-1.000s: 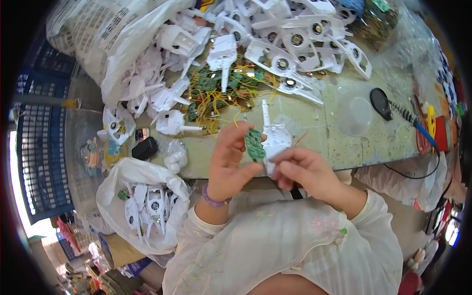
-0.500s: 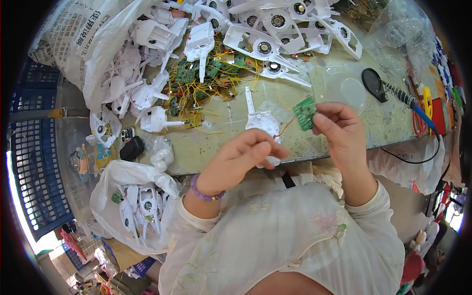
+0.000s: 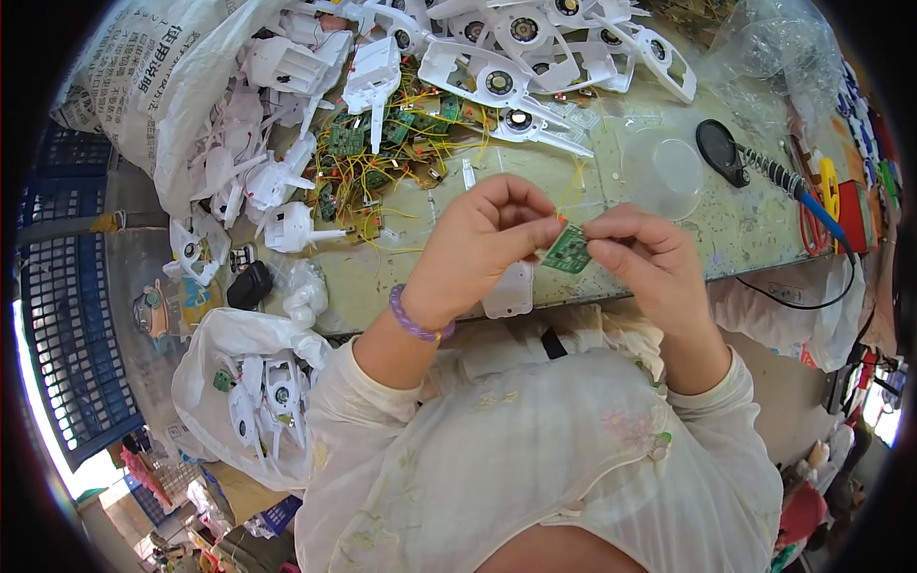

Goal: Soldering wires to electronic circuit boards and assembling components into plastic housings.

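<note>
Between my hands, just above the table's near edge, is a green circuit board held tilted, with thin yellow wires rising behind it. My right hand pinches its right edge between thumb and fingers. My left hand, with a purple bracelet at the wrist, has thumb and fingertips closed on the board's left corner, where a small red part shows. Under my left hand lies a white plastic housing, mostly hidden by that hand; one narrow end pokes out beyond it.
Wired circuit boards lie heaped beyond my left hand. White plastic shells with round black parts pile up at the back. At right are a clear round lid and a blue-handled soldering iron. A white bag of shells stands at left.
My left hand has risen from the white housing to the circuit board and closed on its left corner. The board has shifted slightly left and down and turned in my right hand.
</note>
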`<act>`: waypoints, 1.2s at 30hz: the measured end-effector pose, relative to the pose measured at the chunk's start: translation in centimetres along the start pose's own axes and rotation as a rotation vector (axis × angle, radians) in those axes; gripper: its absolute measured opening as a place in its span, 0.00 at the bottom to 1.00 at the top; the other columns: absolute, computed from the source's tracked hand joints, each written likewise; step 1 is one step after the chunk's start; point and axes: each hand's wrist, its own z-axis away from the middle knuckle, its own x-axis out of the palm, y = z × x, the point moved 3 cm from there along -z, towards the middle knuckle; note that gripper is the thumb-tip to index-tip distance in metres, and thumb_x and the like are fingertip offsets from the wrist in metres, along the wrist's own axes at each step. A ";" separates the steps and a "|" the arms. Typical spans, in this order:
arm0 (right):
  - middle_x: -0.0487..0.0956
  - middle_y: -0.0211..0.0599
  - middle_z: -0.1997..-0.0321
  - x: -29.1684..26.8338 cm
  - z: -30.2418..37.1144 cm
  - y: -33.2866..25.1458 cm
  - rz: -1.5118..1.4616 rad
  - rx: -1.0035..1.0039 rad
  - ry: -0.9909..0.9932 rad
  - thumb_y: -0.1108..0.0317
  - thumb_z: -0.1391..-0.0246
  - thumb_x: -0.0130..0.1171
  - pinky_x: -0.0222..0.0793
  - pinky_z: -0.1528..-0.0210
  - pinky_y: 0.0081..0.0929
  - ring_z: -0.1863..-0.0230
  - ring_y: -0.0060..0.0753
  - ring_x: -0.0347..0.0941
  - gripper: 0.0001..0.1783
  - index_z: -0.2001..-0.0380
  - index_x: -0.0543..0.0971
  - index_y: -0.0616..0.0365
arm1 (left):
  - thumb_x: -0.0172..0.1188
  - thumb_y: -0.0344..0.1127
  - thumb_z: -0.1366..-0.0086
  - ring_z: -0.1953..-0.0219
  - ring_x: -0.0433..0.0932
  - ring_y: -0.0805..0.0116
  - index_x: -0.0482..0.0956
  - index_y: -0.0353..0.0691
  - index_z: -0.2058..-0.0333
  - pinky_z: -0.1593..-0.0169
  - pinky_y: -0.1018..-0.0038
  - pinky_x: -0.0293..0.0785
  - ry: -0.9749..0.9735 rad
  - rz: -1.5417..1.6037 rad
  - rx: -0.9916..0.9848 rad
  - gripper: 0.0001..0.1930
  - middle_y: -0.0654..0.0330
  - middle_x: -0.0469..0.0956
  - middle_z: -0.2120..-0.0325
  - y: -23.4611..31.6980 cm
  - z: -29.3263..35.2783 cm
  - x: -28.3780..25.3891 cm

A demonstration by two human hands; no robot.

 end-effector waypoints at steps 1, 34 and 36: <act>0.78 0.34 0.65 -0.6 0.0 -0.4 0.222 -0.148 0.012 0.79 0.49 0.58 0.67 0.60 0.21 0.62 0.24 0.73 0.09 0.62 0.79 0.64 | 0.60 0.38 0.39 0.66 0.78 0.68 0.75 0.39 0.65 0.66 0.73 0.74 0.005 0.000 -0.002 0.10 0.62 0.79 0.70 0.1 -0.2 -0.2; 0.76 0.35 0.71 -0.7 -2.2 1.7 0.712 -0.456 -0.015 0.72 0.56 0.60 0.65 0.60 0.33 0.63 0.40 0.69 0.04 0.74 0.77 0.57 | 0.63 0.28 0.46 0.72 0.75 0.67 0.81 0.35 0.70 0.65 0.75 0.69 0.261 -0.564 0.271 0.05 0.58 0.78 0.75 -1.7 1.1 0.4; 0.75 0.35 0.71 -0.7 -2.1 1.8 0.724 -0.454 -0.012 0.72 0.58 0.59 0.65 0.60 0.33 0.64 0.40 0.69 0.04 0.76 0.76 0.57 | 0.63 0.28 0.46 0.72 0.74 0.68 0.81 0.35 0.70 0.65 0.75 0.69 0.247 -0.551 0.280 0.05 0.58 0.78 0.75 -1.7 1.0 0.6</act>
